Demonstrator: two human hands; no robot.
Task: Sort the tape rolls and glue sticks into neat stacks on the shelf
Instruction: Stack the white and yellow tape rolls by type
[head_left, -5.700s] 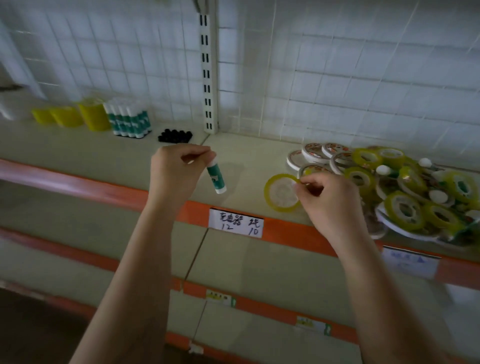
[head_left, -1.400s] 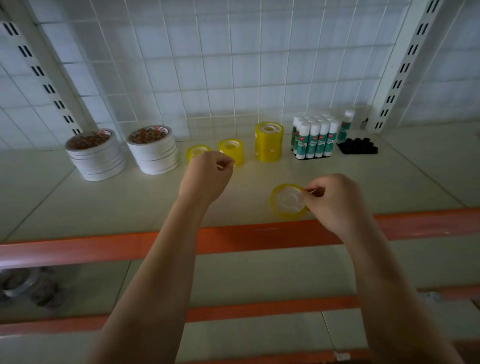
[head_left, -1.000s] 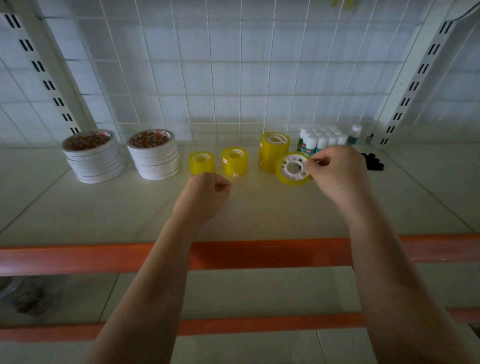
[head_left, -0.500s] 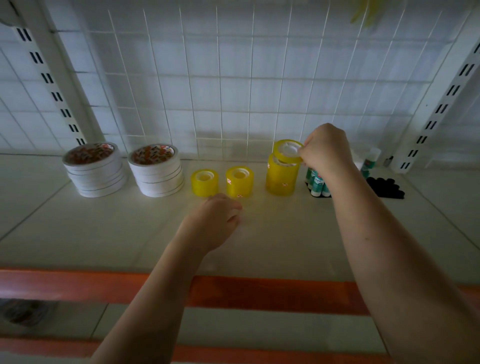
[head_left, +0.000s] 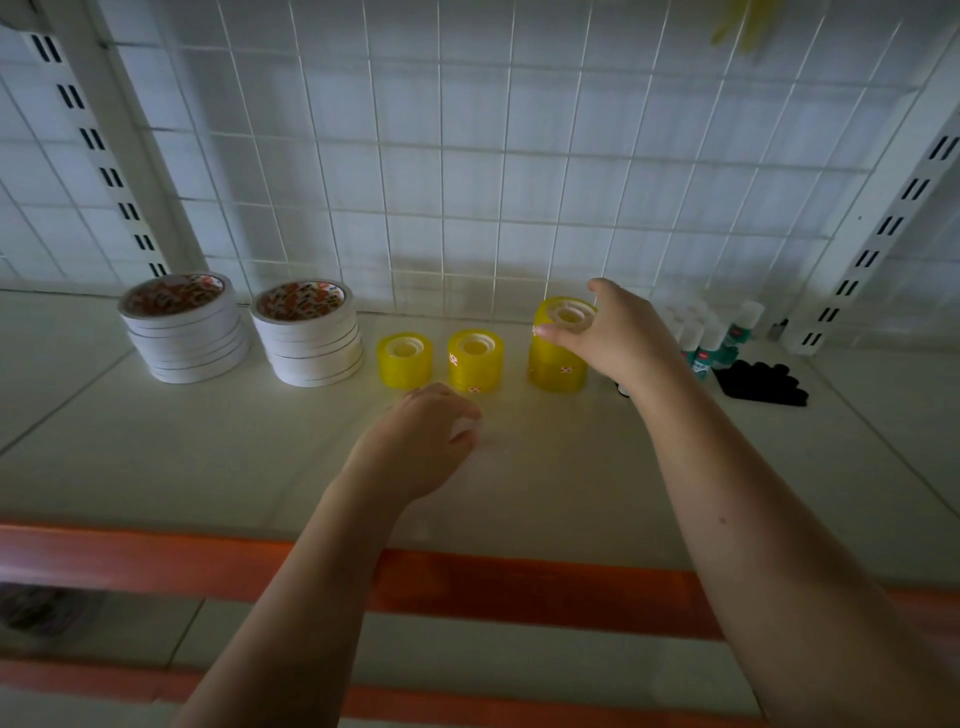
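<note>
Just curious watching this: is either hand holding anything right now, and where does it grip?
The right hand pinches the top yellow tape roll by its rim, atop the tall yellow stack. The left hand holds nothing.

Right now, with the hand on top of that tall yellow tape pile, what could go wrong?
1. The right hand touches the top roll of the tall yellow tape stack; a nudge while letting go could slide that roll off or tip the stack.
2. The glue sticks stand upright just behind that wrist, so pulling back carelessly might knock some over.
</note>
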